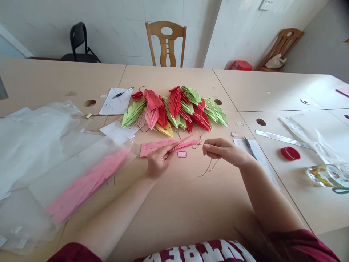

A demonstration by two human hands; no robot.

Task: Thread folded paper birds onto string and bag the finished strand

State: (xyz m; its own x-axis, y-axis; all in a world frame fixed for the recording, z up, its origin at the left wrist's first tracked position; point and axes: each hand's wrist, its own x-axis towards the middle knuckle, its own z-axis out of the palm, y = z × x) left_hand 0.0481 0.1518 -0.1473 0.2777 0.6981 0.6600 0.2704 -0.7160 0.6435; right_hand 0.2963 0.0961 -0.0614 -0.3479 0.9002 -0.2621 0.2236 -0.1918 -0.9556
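My left hand (pixel 159 159) is closed on a folded pink paper strip (pixel 188 143), whose pointed end fans out to the right. Another pink strip (pixel 151 147) lies flat on the table just behind that hand. Between the thumb and fingers of my right hand (pixel 222 149) is a thin dark thread (pixel 208 170); it runs left to the tip of the pink paper, and its loose end hangs below. Whether a needle is in these fingers I cannot tell. Beyond both hands lies a heap of folded red paper pieces (pixel 174 102) and green paper pieces (pixel 216 111), with some pink and yellow.
Clear plastic bags (pixel 40 134) cover the table's left side, one holding pink paper (pixel 89 182). At right lie a pen (pixel 249 146) on paper, a ruler (pixel 280 139), a red ring (pixel 290 153) and a tape roll (pixel 328 175). A marked sheet (pixel 114 103) lies behind.
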